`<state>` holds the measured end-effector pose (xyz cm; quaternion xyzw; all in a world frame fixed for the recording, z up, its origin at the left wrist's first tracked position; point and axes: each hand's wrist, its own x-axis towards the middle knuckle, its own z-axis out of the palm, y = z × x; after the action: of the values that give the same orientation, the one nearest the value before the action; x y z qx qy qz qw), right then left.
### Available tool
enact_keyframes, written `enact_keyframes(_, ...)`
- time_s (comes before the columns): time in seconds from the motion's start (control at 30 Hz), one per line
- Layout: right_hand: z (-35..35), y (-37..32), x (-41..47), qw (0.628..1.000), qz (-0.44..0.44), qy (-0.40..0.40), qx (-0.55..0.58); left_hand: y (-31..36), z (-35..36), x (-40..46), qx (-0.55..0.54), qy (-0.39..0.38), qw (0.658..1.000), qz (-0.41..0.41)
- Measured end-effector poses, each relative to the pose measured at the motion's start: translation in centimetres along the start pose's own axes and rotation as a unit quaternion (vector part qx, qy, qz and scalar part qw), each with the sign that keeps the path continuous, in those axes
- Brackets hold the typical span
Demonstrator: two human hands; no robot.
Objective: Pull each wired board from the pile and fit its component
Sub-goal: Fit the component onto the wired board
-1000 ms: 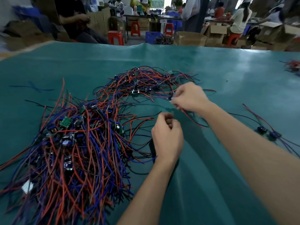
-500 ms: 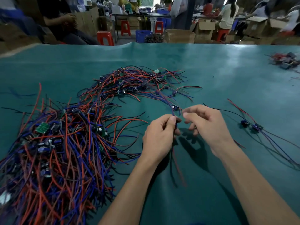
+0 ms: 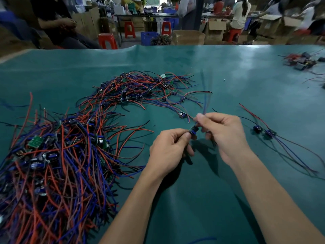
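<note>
the left hand (image 3: 169, 148) pinches a small wired board (image 3: 193, 130) with fingers clamped on it, above the green worktop (image 3: 228, 76). at its 2 o'clock the right hand (image 3: 223, 131) grips the board's blurred wires, fingers curled. the pile (image 3: 61, 155) sprawls at 9 o'clock, and two finished boards (image 3: 263, 131) lie at 3 o'clock.
</note>
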<state>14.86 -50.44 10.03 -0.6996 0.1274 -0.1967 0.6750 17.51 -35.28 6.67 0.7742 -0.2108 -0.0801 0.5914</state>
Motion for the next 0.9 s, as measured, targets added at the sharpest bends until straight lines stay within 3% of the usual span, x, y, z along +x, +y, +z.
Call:
enact_keyframes(0.13,-2.5,-0.6,1.2,0.988,-0.056,0.132,0.053,0.0,0.0,0.0,0.01,-0.023,1.0,-0.012)
enact_keyframes(0.23,-4.2,-0.7,1.8,0.956,-0.019,0.229,0.181,0.1,0.1,-0.1,-0.012,-0.005,1.0,-0.01)
enact_keyframes(0.3,-4.3,-0.5,2.0,0.944,0.018,0.274,0.181,0.2,0.0,-0.1,-0.062,0.038,0.997,-0.003)
enact_keyframes(0.37,-2.7,0.1,1.7,0.965,0.047,0.239,0.103,0.2,0.0,-0.1,-0.094,0.072,0.993,0.004)
enact_keyframes(0.43,0.0,0.6,0.6,0.992,0.041,0.113,0.033,0.3,0.0,-0.1,-0.102,0.086,0.991,0.007)
enact_keyframes(0.5,2.5,0.7,-1.0,0.999,-0.026,-0.002,-0.045,0.4,0.0,0.0,-0.103,0.075,0.992,0.013)
enact_keyframes(0.6,3.1,-0.3,-1.3,0.972,-0.164,0.003,-0.169,0.4,-0.1,0.1,-0.079,0.048,0.995,0.023)
enact_keyframes(0.77,3.5,-8.1,0.4,0.932,-0.295,0.057,-0.204,0.4,0.2,0.2,-0.039,0.061,0.997,0.015)
enact_keyframes(0.83,6.2,-12.0,0.7,0.932,-0.332,0.015,-0.144,0.4,0.3,0.2,-0.008,0.075,0.997,0.004)
enact_keyframes(0.9,10.0,-14.9,0.7,0.94,-0.315,-0.096,-0.093,0.5,0.3,0.0,0.018,0.093,0.995,0.007)
